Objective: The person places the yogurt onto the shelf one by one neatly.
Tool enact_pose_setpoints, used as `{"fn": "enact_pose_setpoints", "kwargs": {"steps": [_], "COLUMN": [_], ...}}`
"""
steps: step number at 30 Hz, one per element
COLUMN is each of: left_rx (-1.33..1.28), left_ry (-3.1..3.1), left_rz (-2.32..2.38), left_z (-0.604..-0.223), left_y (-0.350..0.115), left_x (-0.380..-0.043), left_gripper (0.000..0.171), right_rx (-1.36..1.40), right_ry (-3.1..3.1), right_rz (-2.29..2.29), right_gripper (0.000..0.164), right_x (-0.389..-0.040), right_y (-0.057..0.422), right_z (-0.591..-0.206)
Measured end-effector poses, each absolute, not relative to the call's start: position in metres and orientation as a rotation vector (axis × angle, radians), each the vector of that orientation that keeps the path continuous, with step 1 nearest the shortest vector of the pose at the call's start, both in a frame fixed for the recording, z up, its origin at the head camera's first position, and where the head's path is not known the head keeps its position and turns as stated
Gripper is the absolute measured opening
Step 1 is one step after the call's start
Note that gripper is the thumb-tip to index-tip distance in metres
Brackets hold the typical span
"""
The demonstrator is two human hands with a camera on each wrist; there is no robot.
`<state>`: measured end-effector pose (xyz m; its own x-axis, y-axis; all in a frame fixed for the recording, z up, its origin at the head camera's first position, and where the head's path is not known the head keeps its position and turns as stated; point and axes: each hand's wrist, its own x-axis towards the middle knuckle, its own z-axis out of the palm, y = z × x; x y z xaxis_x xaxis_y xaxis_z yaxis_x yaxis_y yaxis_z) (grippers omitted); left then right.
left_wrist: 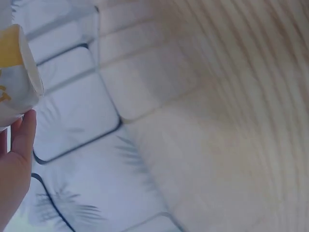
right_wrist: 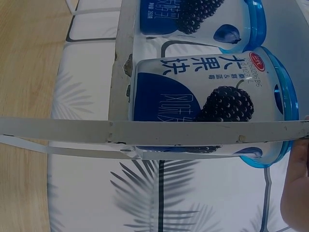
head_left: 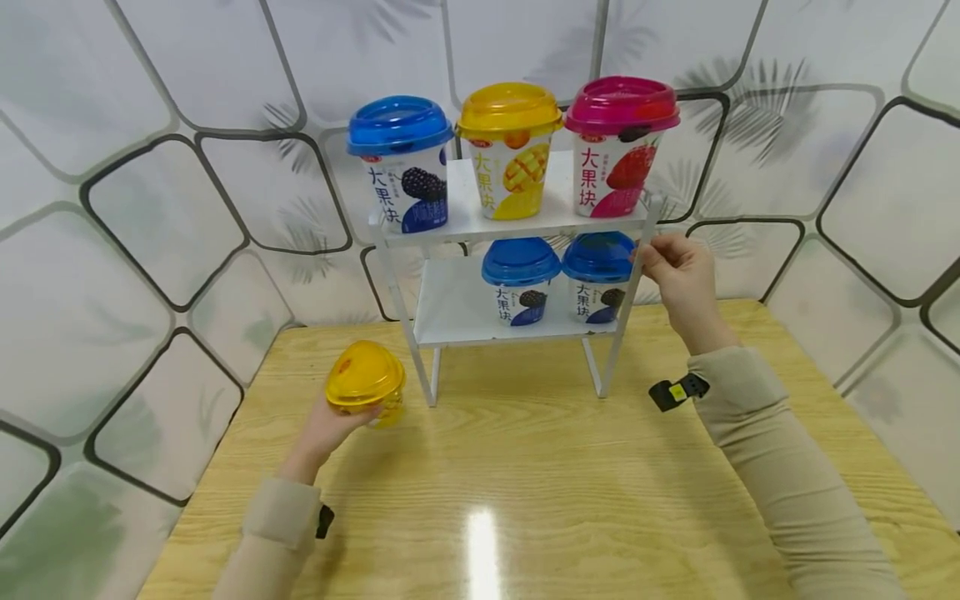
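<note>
My left hand grips a yogurt cup with a yellow lid above the table, left of a white two-tier rack. In the left wrist view, only part of this cup shows at the left edge, with fingers under it. At the rack's right side, my right hand holds the upright, a fingertip showing past it beside a blue-lidded blackberry yogurt cup. Close by, the right wrist view has that cup behind the upright; most of the hand is cut off there.
Another blue-lidded cup stands beside it on the lower shelf. On the top shelf stand a blue-lidded cup, a yellow-lidded mango cup and a pink-lidded strawberry cup. The rack stands on a wooden table before a patterned backdrop.
</note>
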<state>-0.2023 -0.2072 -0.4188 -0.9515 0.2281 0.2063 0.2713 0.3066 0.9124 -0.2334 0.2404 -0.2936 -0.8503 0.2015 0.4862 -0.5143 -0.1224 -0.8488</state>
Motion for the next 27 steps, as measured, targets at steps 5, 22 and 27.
{"fn": "enact_pose_setpoints", "kwargs": {"steps": [5, 22, 27], "left_rx": [-0.696, -0.789, -0.736], "left_ry": [-2.392, -2.214, -2.173], "left_rz": [-1.859, -1.856, -1.844], "left_z": [-0.403, -0.348, -0.345], "left_y": [-0.184, -0.113, -0.101], "left_x": [-0.193, -0.191, -0.196], "left_gripper": [0.056, 0.079, 0.078], "right_rx": [0.335, 0.349, 0.366], "right_ry": [-1.682, -1.676, -1.669], "right_rz": [2.03, 2.052, 2.042], "right_gripper": [0.009, 0.008, 0.009], "right_x": [-0.233, -0.233, -0.233], "right_y": [0.241, 0.24, 0.24], "right_z": [-0.293, -0.295, -0.295]}}
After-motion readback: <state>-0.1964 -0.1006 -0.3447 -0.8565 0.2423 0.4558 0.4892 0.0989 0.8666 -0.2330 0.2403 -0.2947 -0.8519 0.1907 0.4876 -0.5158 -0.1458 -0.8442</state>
